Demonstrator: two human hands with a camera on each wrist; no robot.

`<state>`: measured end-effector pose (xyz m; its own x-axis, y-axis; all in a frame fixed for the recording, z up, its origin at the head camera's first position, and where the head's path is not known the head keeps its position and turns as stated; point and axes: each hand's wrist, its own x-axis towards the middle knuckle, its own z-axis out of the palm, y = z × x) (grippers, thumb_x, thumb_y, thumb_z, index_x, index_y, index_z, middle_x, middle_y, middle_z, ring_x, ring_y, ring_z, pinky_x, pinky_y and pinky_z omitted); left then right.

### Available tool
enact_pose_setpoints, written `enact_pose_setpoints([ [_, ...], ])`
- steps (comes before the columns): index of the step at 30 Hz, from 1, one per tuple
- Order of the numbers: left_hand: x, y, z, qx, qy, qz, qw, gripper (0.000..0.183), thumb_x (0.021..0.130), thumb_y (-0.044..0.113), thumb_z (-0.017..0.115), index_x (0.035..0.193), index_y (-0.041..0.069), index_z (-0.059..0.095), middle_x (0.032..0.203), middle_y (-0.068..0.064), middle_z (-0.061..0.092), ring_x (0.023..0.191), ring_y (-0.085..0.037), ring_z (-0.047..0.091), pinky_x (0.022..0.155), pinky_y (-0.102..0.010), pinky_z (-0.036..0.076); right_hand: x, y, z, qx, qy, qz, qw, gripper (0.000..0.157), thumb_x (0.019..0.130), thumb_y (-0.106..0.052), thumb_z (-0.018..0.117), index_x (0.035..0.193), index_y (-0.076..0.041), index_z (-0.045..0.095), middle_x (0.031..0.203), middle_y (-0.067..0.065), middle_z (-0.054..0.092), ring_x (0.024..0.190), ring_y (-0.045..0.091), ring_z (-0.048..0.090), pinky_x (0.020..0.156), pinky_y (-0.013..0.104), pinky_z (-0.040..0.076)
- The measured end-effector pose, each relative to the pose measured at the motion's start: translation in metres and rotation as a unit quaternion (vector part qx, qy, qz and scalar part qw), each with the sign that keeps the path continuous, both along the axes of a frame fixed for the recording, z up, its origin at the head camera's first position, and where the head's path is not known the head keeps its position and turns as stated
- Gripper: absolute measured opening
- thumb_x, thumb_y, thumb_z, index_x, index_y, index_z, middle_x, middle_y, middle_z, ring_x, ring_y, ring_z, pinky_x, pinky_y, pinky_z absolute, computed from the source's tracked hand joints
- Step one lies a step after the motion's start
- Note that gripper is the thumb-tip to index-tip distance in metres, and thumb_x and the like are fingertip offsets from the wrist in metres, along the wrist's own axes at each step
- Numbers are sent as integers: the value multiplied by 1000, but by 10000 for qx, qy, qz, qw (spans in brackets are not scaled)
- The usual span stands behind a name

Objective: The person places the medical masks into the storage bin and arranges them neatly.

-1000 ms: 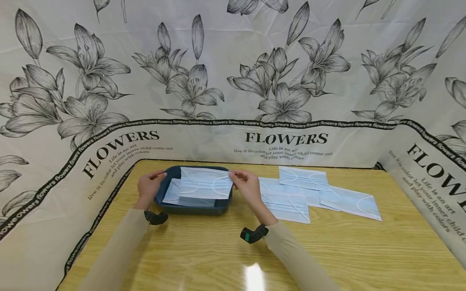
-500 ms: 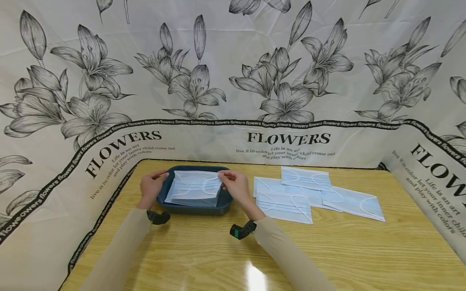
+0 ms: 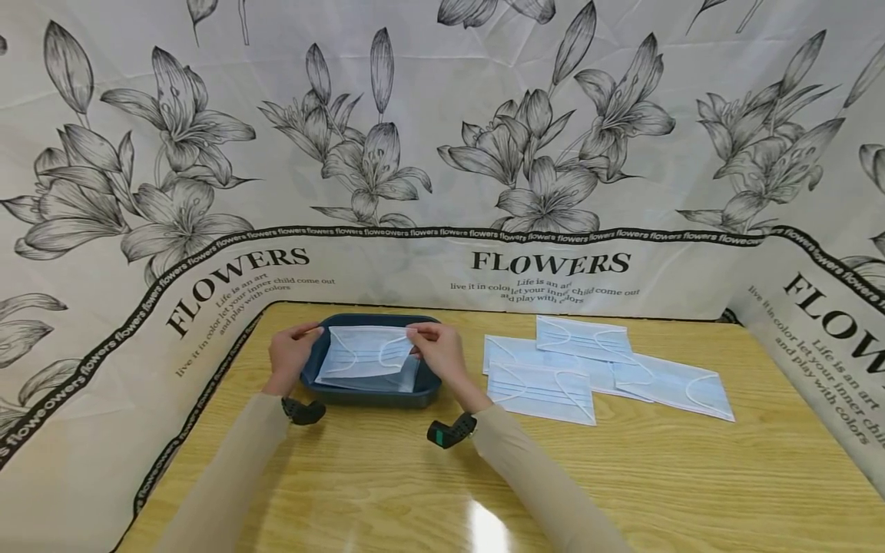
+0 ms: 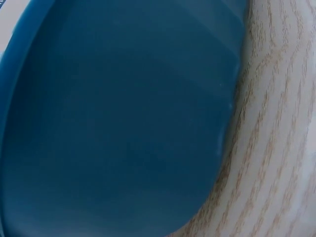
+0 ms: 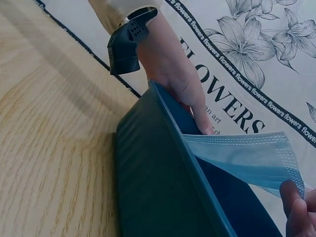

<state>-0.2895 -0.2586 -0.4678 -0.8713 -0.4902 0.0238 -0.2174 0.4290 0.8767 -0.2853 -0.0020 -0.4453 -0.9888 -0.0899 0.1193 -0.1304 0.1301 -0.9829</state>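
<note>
My right hand pinches the right edge of a light-blue disposable face mask with white ear loops. That mask hangs over a dark-blue plastic box, its far end dipping inside the rim in the right wrist view, where the box wall fills the middle. Beneath it, more mask material lies in the box. At the box's left end, my left hand grips the rim; in the right wrist view its fingers reach in beside the mask. The left wrist view is filled by the blue box.
Several more face masks lie overlapping on the wooden table right of the box. Behind the table hangs a white cloth printed with flowers, also running along both sides.
My right hand has carried the pinched mask leftward and down over the box, with its right edge now lifted a little. My left hand has stayed at the box's left rim.
</note>
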Motion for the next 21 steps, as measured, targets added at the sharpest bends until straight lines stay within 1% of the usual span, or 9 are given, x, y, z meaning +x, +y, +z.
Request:
enact_pose_setpoints([
  [4,1,1,1,9,-5,-13,10000,32,92,30,65,118,11,70,115,-16,67,97,-25,61,70,-22,43,-1,-1,1,19,-102,78,9999,22,91,-15,66,106,0,72,95,21,73,59,5,63,60,24,56],
  [8,0,1,0,-30,29,29,10000,32,92,29,65,117,10,70,114,-17,68,97,-25,62,69,-21,43,-2,-1,-1,38,-131,228,9996,24,92,-16,66,108,1,71,97,23,72,62,7,66,63,27,57],
  [15,-1,2,0,-9,14,91,10000,32,92,28,65,117,8,70,116,-17,67,99,-26,61,76,-28,47,-5,-4,0,128,-148,360,9992,22,92,-13,64,108,2,71,94,21,73,60,7,66,63,31,58],
  [21,0,2,1,8,-22,99,9999,32,92,29,65,117,9,70,115,-17,67,98,-26,61,75,-28,46,-4,-8,2,211,-266,432,9985,22,92,-12,65,108,0,72,93,20,73,61,10,67,67,37,59],
])
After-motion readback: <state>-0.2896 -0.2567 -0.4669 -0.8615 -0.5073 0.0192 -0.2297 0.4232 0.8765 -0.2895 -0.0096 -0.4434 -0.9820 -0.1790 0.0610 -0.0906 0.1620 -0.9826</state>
